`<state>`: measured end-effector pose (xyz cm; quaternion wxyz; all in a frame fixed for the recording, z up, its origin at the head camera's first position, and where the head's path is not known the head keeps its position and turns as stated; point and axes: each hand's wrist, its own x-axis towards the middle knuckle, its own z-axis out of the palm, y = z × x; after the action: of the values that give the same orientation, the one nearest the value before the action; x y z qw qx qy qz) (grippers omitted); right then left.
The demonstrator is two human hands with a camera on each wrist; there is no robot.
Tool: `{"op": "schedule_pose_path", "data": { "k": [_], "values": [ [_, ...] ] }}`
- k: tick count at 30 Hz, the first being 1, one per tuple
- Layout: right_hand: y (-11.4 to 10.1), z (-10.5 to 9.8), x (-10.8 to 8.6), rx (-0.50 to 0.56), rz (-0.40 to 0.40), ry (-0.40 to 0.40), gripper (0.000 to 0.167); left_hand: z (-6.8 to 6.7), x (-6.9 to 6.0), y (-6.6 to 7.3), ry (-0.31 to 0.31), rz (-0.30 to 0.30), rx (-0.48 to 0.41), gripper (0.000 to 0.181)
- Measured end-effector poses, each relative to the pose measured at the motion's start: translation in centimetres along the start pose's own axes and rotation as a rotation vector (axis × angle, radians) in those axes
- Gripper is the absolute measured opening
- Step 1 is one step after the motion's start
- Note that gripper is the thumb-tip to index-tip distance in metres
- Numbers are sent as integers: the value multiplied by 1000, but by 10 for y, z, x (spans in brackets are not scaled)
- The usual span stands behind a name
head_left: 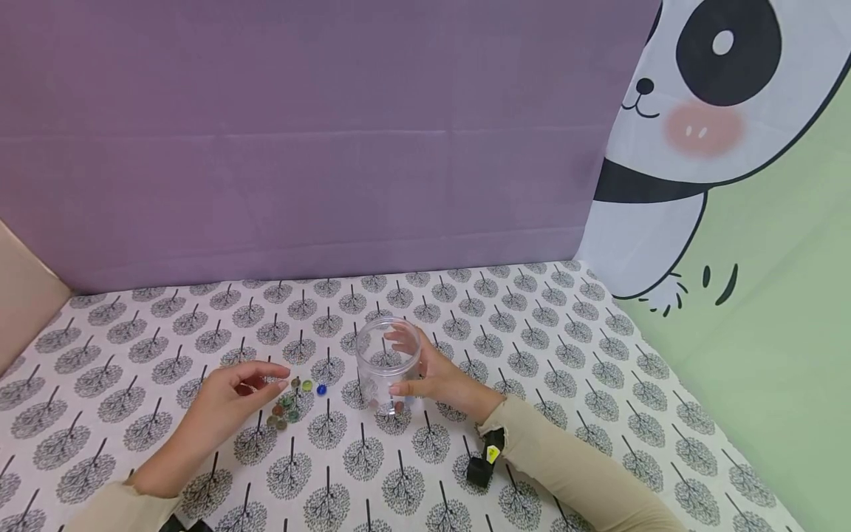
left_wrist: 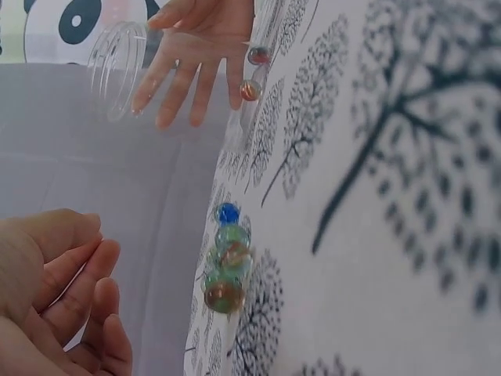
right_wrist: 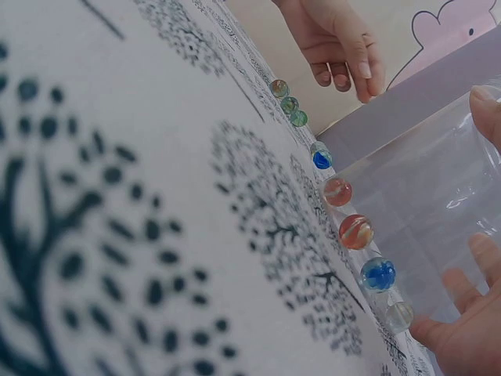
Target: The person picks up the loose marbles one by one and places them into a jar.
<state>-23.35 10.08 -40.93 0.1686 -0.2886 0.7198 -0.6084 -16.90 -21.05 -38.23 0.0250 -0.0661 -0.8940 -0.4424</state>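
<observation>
A clear plastic jar [head_left: 388, 362] stands on the patterned cloth, its round mouth without a lid. My right hand [head_left: 445, 380] holds it from the right, thumb on the near side and fingers around the far side. Several marbles lie at its bottom, among them an orange-swirled marble [right_wrist: 356, 232] and a blue one [right_wrist: 380, 273]. To the left, my left hand [head_left: 233, 395] hovers beside a loose group of marbles [head_left: 286, 410], its fingers bent and nothing visible between thumb and forefinger. A blue marble [head_left: 322, 389] lies between this group and the jar.
White cloth [head_left: 359, 473] with dark tree prints covers the table. A purple backdrop [head_left: 299, 148] rises behind it, and a green panel with a panda picture [head_left: 698, 140] stands at the right. A beige panel [head_left: 26, 288] borders the left side.
</observation>
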Motion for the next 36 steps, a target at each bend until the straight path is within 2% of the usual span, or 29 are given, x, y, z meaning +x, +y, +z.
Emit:
{"op": "schedule_pose_path", "data": {
  "k": [8,13,19,31,36],
  "values": [
    [-1,0,0,4,3,-1,95,0,-3,-10,-22,64,-11,23],
    [-2,1,0,-9,26,17,94,-1,-5,-12,-49,57,-25,24],
    [-1,1,0,0,4,10,95,-2,-6,-17,-77,63,-24,23],
    [0,-1,-1,-6,-10,-11,95,-5,-9,-28,-105,123,-39,20],
    [-1,-1,-1,-12,0,-9,95,-5,-9,-30,-130,96,-33,21]
  ]
}}
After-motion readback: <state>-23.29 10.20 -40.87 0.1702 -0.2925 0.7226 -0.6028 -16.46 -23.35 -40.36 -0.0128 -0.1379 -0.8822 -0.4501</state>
